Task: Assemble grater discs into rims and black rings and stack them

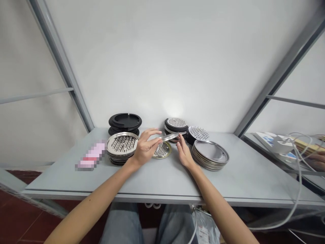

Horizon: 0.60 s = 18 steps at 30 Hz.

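Observation:
Between both hands, a thin round metal disc (170, 137) is seen almost edge-on above the table. My left hand (146, 147) is closed on its left edge, thumb and fingers pinching. My right hand (185, 152) has its fingertips at the right edge of the disc. Just below lies a round grater plate (161, 150) with a yellowish rim, partly hidden by my left hand. By my left hand stands a stack of round grater plates (123, 144). To the right of my right hand rises a stack of plain round metal plates (212, 150).
Black round holders (125, 121) are piled at the back left. Further right are another black pile topped by a grater plate (177, 122) and a tilted grater (198, 133). A blurred-out pink item (91, 156) lies left. White cables (299, 176) hang at the right.

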Tool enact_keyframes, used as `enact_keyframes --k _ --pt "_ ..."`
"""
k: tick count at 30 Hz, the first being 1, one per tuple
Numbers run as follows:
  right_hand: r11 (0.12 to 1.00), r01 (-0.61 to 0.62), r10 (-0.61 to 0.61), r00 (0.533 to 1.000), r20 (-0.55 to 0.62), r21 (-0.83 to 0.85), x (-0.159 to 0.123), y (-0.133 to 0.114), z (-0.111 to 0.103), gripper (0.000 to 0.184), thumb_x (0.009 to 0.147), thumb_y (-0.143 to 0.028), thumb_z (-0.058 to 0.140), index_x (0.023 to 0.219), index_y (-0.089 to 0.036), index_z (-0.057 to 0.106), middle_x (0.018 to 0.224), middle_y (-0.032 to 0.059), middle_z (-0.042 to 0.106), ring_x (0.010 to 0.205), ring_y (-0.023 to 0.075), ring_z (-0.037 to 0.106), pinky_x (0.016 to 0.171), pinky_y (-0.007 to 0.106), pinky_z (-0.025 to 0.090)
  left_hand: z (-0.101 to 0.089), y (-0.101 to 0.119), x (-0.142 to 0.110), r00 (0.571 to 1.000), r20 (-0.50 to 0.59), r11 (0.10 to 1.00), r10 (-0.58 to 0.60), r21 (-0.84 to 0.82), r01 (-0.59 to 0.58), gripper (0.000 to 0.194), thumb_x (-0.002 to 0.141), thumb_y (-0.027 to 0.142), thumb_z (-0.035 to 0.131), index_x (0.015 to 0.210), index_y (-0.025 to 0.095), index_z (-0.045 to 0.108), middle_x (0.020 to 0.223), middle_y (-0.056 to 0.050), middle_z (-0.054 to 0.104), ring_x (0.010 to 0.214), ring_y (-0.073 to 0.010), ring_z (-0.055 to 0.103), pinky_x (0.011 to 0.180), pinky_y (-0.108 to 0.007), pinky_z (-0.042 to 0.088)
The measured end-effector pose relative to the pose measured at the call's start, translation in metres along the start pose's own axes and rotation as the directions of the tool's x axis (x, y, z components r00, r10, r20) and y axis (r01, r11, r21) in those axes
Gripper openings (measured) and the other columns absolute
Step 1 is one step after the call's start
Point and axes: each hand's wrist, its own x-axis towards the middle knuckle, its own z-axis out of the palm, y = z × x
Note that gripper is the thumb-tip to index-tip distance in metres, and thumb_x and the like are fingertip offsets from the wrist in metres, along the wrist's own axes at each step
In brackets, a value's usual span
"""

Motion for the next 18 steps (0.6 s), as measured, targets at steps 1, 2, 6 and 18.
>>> enact_keyframes --k 1,2,6,18 --pt "1.0 0.0 0.0 1.0 0.005 0.021 0.0 -0.001 0.0 0.055 0.097 -0.043 0.032 0.148 -0.022 0.022 0.142 0.0146 0.046 0.119 0.0229 0.055 0.104 0.045 0.039 0.004 -0.003 -0.003 0.999 -0.01 0.999 -0.032 -0.023 0.032 0.016 0.092 0.022 0.054 0.087 0.021 0.07 0.108 -0.007 0.065 0.113 -0.0222 0.057 0.097 -0.042 0.048" --pt "0.999 0.003 -0.004 1.0 0.017 0.037 0.0 -0.002 0.0 0.054 0.097 -0.043 0.032 0.146 -0.021 0.026 0.138 0.0141 0.05 0.118 0.0226 0.056 0.105 0.044 0.038 0.006 -0.006 -0.006 0.998 -0.018 0.997 -0.063 -0.042 0.063 0.017 0.092 0.023 0.054 0.087 0.021 0.07 0.108 -0.007 0.065 0.111 -0.0218 0.058 0.097 -0.042 0.048" --pt "0.999 0.035 -0.034 0.999 -0.021 0.04 0.001 -0.001 0.002 0.05 0.093 -0.044 0.045 0.135 -0.018 0.041 0.12 0.0132 0.063 0.109 0.0234 0.061 0.098 0.041 0.045 0.01 -0.015 -0.017 0.979 -0.08 0.981 -0.186 -0.073 0.181 0.018 0.092 0.024 0.055 0.087 0.019 0.071 0.106 -0.007 0.065 0.1 -0.019 0.062 0.089 -0.036 0.051" --pt "0.983 -0.098 0.134 0.96 -0.245 0.154 0.004 -0.014 0.007 0.031 0.085 -0.049 0.057 0.092 -0.018 0.056 0.065 -0.0017 0.057 0.052 0.0119 0.053 0.051 0.025 0.047 0.012 -0.014 -0.044 0.997 0.024 0.998 -0.068 0.008 0.068 0.046 0.094 0.022 0.044 0.139 0.018 0.038 0.132 -0.013 0.052 0.123 -0.0246 0.051 0.102 -0.041 0.045"
